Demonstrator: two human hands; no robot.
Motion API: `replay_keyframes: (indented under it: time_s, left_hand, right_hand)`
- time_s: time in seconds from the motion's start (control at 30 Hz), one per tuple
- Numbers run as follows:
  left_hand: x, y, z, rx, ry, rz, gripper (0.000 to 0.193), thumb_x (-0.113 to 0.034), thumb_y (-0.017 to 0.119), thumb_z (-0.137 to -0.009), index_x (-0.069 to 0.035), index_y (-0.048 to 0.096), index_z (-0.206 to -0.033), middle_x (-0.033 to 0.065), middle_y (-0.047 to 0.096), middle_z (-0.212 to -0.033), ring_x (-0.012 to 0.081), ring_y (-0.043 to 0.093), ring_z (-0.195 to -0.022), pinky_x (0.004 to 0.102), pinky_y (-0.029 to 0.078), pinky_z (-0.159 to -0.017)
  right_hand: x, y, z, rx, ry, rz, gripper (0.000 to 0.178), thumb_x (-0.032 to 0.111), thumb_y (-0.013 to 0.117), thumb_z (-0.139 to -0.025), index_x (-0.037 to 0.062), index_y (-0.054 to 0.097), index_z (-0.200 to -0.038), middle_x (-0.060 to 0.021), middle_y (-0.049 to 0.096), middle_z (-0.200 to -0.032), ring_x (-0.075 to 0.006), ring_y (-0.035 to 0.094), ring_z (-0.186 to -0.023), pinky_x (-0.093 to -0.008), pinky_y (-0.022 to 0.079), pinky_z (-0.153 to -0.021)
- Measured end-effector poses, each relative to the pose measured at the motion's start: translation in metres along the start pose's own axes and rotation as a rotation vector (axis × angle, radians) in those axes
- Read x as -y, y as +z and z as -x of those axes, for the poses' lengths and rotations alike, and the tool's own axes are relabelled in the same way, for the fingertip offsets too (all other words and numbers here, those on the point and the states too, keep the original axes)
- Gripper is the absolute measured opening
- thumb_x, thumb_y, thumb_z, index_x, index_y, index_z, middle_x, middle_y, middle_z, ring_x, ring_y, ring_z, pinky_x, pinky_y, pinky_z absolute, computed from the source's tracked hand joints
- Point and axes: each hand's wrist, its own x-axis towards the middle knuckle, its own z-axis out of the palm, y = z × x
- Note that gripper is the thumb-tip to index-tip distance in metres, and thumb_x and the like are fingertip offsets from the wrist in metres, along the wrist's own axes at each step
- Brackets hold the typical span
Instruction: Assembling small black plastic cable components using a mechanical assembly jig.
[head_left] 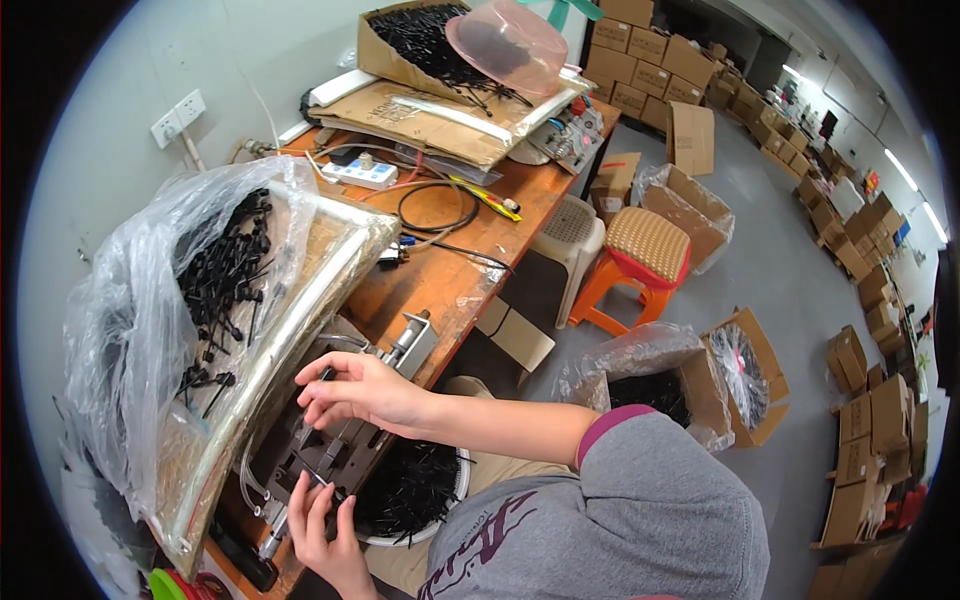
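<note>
My left hand (328, 540) is low over a metal fixture (345, 450) at the bench edge. Its fingertips close on a thin black plastic piece (318, 478). Farther along the same fixture, my right hand (365, 392) hangs with fingers curled together. A small dark bit shows at its fingertips, too hidden to name. The fixture has rods and a pneumatic cylinder (410, 335). Just below the fixture, a white tub (462, 478) holds many similar black pieces. More black pieces (225, 265) with thin stems lie heaped on a plastic-draped cardboard sheet beyond my hands.
The wooden bench (440, 270) carries a power strip (362, 173), cables (440, 210) and a carton of black parts (415, 45) under a pink basin (508, 45). An orange stool (640, 265), a grey stool (570, 235) and open cartons (690, 375) stand on the floor.
</note>
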Motion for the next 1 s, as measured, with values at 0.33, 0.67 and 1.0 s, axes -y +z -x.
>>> replay_keyframes:
  time_s: [0.33, 0.67, 1.0]
  left_hand:
    - [0.025, 0.040, 0.013, 0.105, 0.057, -0.328, 0.021, -0.004, 0.075, -0.079, -0.001, 0.068, -0.098, 0.0112, 0.065, -0.128, 0.0314, 0.069, -0.098, 0.0365, 0.055, -0.081]
    - [0.027, 0.041, 0.006, 0.130, 0.118, -0.467, 0.027, -0.014, 0.079, -0.072, -0.007, 0.071, -0.096, 0.0093, 0.066, -0.126, 0.0254, 0.067, -0.069, 0.0327, 0.054, -0.066]
    - [0.030, 0.041, 0.003, 0.147, 0.124, -0.468, 0.029, -0.016, 0.080, -0.071, -0.009, 0.071, -0.097, 0.0079, 0.068, -0.123, 0.0225, 0.066, -0.059, 0.0306, 0.054, -0.058]
  right_hand:
    - [0.013, 0.012, 0.016, 0.011, -0.101, 0.024, 0.042, 0.017, 0.043, -0.105, -0.0057, 0.043, -0.140, -0.0189, 0.056, -0.129, -0.0294, 0.058, -0.122, -0.0365, 0.047, -0.104]
    - [0.018, 0.012, 0.028, -0.037, -0.131, 0.429, 0.023, -0.003, 0.072, -0.084, -0.0023, 0.064, -0.106, -0.0149, 0.057, -0.127, -0.0157, 0.063, -0.103, -0.0256, 0.058, -0.079]
    - [-0.008, -0.006, 0.036, 0.154, -0.403, 1.201, 0.026, -0.002, 0.074, -0.079, 0.0003, 0.066, -0.103, -0.0148, 0.062, -0.123, -0.0234, 0.066, -0.104, -0.0313, 0.058, -0.080]
